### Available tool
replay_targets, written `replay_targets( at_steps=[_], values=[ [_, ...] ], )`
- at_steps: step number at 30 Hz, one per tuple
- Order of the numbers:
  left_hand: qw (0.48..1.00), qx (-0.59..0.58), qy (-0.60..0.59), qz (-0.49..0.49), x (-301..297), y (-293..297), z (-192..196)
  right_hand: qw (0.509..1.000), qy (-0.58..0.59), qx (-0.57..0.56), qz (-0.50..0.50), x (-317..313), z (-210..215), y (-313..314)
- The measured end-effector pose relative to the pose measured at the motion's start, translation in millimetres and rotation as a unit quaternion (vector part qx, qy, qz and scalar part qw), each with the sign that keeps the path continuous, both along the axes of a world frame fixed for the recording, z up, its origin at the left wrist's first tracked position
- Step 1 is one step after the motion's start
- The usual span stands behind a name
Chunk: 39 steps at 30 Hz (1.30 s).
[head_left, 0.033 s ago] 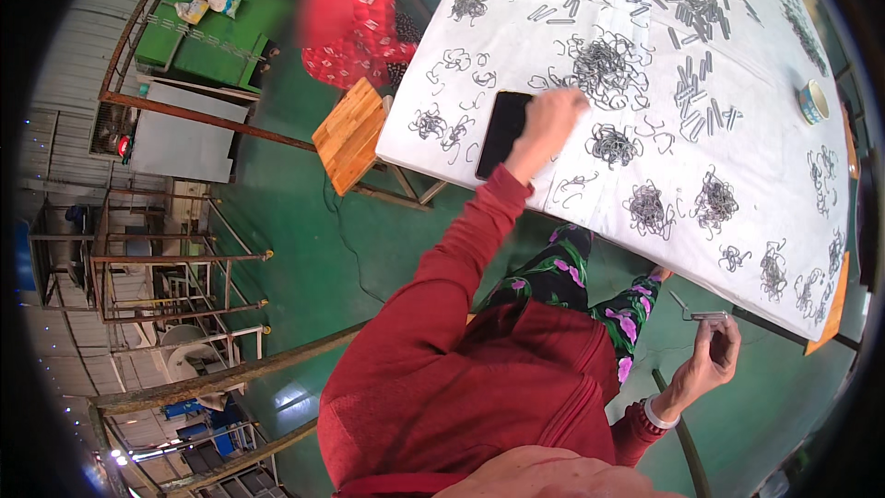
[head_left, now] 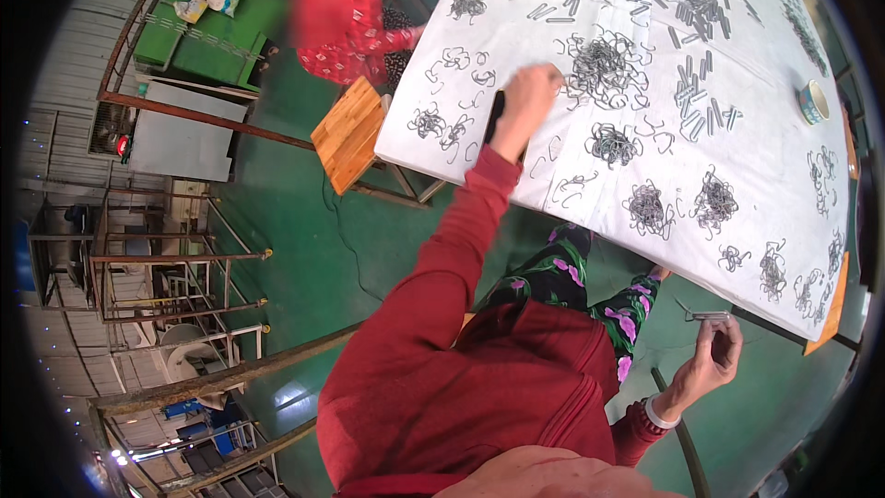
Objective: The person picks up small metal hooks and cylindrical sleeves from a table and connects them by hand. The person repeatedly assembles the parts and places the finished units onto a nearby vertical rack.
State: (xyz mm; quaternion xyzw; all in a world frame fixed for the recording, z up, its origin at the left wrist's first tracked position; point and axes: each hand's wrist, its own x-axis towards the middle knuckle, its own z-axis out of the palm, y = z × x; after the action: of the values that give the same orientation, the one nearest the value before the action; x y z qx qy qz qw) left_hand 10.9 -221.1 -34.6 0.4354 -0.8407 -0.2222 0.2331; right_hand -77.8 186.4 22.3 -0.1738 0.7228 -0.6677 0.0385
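Over the black phone, which it mostly hides, my left hand has its fingers closed together just left of the large pile of dark curved wire hooks. Whether anything small is pinched in it I cannot make out. My right hand is off the near edge of the table, thumb and fingers closed on a small flat metal strip. A thin bent wire sticks out from that strip's left end. Nearest my left wrist lie a few loose hooks on the white cloth.
The white-covered table carries smaller hook piles and many short dark strips. A paper cup stands at the right. A person in a red patterned top sits at the far left beside a wooden stool.
My left hand has shifted left and slightly away from the large hook pile, covering more of the phone. My right hand keeps its place. The other person's arm has moved toward the table.
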Motion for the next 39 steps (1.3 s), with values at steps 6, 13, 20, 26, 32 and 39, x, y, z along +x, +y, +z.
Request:
replay_targets(
  at_steps=[6,13,20,26,32,39],
  values=[
    [0.993,-0.041,-0.099,-0.044,12.7,-75.9,-8.3,1.0,0.017,0.0,0.018,-3.4,1.1,-1.8],
    [0.991,-0.047,-0.098,-0.073,12.7,-104.7,-0.7,1.0,0.016,-0.008,0.0,-1.0,4.5,-1.8],
    [0.972,-0.038,-0.191,-0.131,26.3,-84.1,-6.9,1.0,0.012,-0.015,0.006,4.5,7.7,1.6],
    [0.951,-0.185,-0.181,-0.169,28.1,-70.6,-30.5,0.998,0.048,-0.023,0.017,8.8,5.3,2.8],
    [0.983,0.005,0.124,-0.132,6.9,-22.5,-2.2,0.998,0.036,-0.048,0.015,14.4,9.1,-1.9],
    [0.782,0.441,0.263,-0.353,-20.7,152.0,62.2,1.0,0.006,-0.023,0.014,13.9,0.5,-10.3]
  ],
)
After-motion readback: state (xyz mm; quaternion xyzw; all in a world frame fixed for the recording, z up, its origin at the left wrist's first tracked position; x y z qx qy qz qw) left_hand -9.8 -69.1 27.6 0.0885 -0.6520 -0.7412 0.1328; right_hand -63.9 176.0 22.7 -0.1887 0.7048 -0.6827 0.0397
